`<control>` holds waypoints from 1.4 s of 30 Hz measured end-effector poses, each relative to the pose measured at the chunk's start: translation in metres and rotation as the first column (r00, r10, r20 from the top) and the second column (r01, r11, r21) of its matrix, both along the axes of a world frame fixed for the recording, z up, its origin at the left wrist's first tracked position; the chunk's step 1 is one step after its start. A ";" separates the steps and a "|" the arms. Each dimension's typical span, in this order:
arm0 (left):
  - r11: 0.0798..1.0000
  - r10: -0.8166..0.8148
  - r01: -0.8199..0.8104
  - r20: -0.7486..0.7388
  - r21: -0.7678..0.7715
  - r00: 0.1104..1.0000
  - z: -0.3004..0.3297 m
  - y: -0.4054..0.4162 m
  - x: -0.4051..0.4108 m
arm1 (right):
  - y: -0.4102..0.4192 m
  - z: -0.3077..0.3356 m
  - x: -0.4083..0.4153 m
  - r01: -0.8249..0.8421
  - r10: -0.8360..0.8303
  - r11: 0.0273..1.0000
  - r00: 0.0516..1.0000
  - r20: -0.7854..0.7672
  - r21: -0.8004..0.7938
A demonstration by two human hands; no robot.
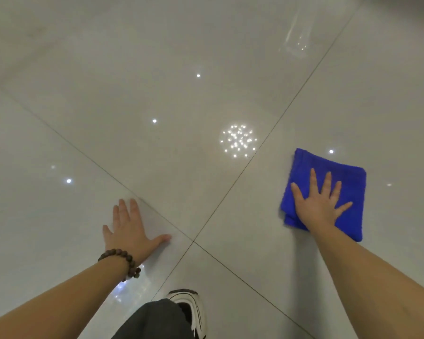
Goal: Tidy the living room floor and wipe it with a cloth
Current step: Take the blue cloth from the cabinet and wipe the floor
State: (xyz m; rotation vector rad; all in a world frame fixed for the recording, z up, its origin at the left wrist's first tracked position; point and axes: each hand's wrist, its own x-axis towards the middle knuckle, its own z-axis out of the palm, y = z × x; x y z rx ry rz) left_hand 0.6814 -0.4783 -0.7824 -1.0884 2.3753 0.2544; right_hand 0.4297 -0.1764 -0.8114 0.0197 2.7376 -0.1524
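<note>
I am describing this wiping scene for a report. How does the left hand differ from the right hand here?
The left hand lies flat on the bare floor tile; the right hand presses on a folded blue cloth. The left wrist wears a brown bead bracelet; the right wrist is bare. The right hand's fingers are spread wider than the left's. Both are open, palm down.

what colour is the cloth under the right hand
Bright blue cloth, seen clearly in the head view.
</note>
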 end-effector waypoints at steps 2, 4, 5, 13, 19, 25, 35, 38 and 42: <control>1.000 -0.001 0.001 -0.001 -0.007 1.000 0.006 -0.018 0.009 | -0.046 -0.001 0.030 -0.176 0.176 0.984 0.984 -0.033 0.013; 0.999 0.049 -0.049 -0.005 -0.009 0.999 0.007 -0.033 0.019 | -0.097 -0.003 0.090 -0.464 0.458 0.885 0.883 -0.103 -0.039; 0.997 0.077 -0.077 0.006 -0.002 0.997 0.007 -0.035 0.023 | -0.117 -0.005 0.123 -0.599 0.588 0.798 0.799 -0.127 -0.064; 0.990 0.139 -0.139 -0.038 0.002 0.990 0.002 -0.039 0.049 | -0.111 -0.015 0.086 -0.580 0.572 0.815 0.806 -0.151 -0.010; 0.993 0.116 -0.111 -0.105 0.050 0.988 -0.001 -0.065 0.015 | -0.139 -0.005 0.030 -0.141 0.140 0.990 0.988 -0.065 0.003; 0.993 0.073 -0.069 -0.042 0.091 0.996 -0.015 -0.088 -0.012 | -0.236 -0.016 0.121 -0.821 0.799 0.568 0.567 -0.200 -0.056; 0.979 0.031 -0.037 0.033 0.201 0.999 -0.018 -0.095 -0.017 | -0.280 -0.007 -0.023 -0.428 0.418 0.902 0.899 -0.131 -0.055; 0.977 0.036 -0.042 0.030 0.210 0.999 -0.018 -0.096 -0.019 | -0.270 -0.013 0.091 -0.765 0.739 0.641 0.639 -0.215 -0.068; 0.975 0.036 -0.042 0.034 0.220 0.999 -0.018 -0.097 -0.017 | -0.264 -0.016 0.033 -0.894 0.874 0.448 0.442 -0.202 -0.018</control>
